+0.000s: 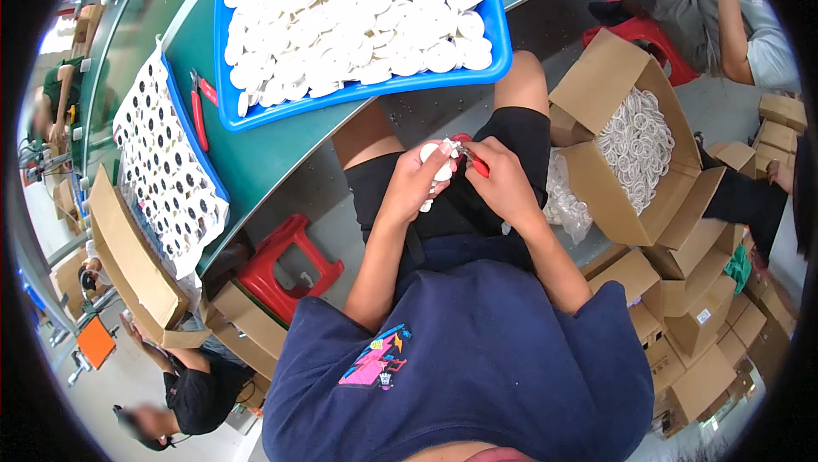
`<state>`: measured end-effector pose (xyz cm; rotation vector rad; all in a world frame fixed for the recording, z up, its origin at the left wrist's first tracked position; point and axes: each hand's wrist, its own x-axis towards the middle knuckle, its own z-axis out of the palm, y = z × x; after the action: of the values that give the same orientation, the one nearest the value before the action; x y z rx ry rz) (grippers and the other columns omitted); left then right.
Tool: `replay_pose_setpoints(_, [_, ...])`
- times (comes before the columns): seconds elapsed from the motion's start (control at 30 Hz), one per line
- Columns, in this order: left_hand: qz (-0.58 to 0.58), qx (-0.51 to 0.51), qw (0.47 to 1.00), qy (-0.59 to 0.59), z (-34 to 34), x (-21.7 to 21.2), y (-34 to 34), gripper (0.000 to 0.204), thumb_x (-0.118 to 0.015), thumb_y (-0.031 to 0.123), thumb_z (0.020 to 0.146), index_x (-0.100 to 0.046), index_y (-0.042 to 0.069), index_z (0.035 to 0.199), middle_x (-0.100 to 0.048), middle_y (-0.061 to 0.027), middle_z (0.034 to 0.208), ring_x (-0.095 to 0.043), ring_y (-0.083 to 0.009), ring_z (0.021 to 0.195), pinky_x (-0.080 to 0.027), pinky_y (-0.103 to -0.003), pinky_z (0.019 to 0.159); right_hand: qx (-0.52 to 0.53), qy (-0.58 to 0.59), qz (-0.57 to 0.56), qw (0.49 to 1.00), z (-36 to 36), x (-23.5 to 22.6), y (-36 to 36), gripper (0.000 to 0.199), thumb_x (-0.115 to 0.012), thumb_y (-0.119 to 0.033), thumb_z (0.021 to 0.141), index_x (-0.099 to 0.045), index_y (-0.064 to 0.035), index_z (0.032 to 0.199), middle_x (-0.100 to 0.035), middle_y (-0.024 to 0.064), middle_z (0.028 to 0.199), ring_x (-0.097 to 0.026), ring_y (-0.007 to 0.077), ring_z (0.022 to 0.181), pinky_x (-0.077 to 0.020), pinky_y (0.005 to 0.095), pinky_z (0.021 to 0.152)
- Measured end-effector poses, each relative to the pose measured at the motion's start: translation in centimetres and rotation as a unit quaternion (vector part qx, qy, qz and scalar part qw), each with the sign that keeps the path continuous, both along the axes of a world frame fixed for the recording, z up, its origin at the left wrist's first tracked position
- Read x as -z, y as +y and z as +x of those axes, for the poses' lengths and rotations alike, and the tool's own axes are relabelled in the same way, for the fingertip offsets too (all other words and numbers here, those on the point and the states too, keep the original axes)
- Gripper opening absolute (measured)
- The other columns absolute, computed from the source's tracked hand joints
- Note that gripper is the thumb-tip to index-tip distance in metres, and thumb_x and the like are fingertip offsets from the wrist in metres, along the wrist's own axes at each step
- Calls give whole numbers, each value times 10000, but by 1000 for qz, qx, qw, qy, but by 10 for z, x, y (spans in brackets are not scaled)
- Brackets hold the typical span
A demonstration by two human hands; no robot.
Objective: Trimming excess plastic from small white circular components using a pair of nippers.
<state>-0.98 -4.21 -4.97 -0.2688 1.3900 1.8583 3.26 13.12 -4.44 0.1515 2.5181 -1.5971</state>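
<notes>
Above my lap, my left hand (411, 182) is closed around several small white round plastic pieces (442, 173). My right hand (506, 185) grips red-handled cutting pliers (480, 164), whose jaws meet the white pieces at my left fingertips. Fingers partly hide the jaws and the exact spot they touch. Beyond my hands, a blue tray (503, 40) heaped with similar white round pieces (358, 23) sits on the green table (271, 134).
Another pair of red-handled pliers (199, 114) lies left of the tray. Further left is a sheet of dark-dotted white parts (166, 159). A cardboard box (596, 193) of white rings (637, 142) stands right, a red stool (285, 262) left. Other people sit nearby.
</notes>
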Motion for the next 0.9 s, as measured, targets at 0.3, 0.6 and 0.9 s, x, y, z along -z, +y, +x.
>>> replay_pose_setpoints(0.3, [-27, 7, 1000, -6, 2, 4, -4, 297, -540, 346, 1017, -599, 63, 949, -578, 16, 740, -448, -29, 520, -305, -174, 426, -8, 7, 2, 1000, 2, 7, -2, 236, -602, -39, 814, -650, 50, 1027, -609, 227, 931, -613, 418, 881, -492, 450, 790])
replay_pose_setpoints(0.6, [-25, -30, 996, -83, -1, 66, -25, 345, -561, 371, 1004, -606, 32, 958, -558, 8, 736, -432, -27, 502, -272, -171, 373, -73, -87, 139, 984, -15, 69, -23, 210, -617, -137, 879, -674, 59, 826, -658, 280, 803, -660, 450, 790, -535, 505, 718])
replay_pose_setpoints(0.9, [-159, -10, 987, 16, 1, 26, -42, 331, -554, 384, 1004, -651, 69, 981, -595, 28, 747, -475, -33, 543, -332, -180, 449, -72, -59, 82, 992, -27, 87, -10, 277, -632, -195, 882, -675, 61, 785, -627, 291, 768, -638, 447, 757, -519, 497, 710])
